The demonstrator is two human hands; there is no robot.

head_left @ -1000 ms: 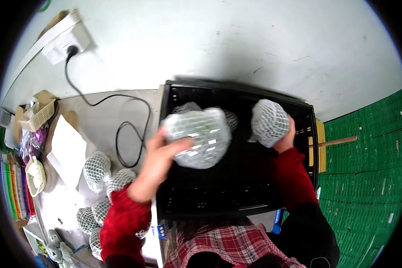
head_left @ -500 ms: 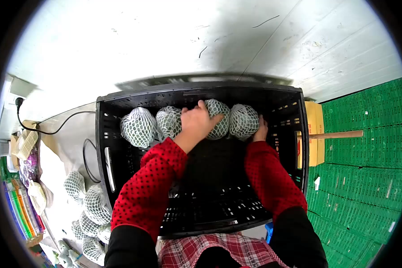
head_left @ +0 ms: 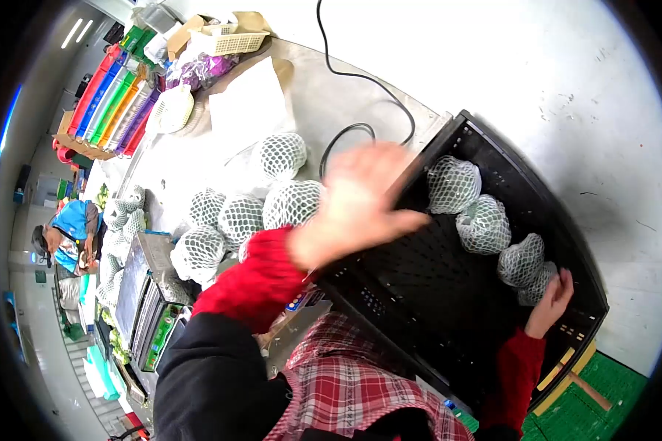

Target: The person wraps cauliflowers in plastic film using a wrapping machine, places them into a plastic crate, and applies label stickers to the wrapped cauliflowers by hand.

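A black crate holds several round items wrapped in white foam netting, lined along its far wall. My right hand is inside the crate, its fingers against the nearest netted item at the right end; whether it grips it is hard to see. Above the crate's left rim is my left hand, blurred, fingers spread, with nothing in it. Left of that hand, more netted items lie on the grey table.
Beyond them are a white sheet, a cream basket, a black cable and coloured folders. A co-worker in blue is at the far left. A stick lies over green crates at lower right.
The view has swung left. My left hand has left the netted items in the crate and moved over its left rim, fingers spread. My right hand stays by the right-end item.
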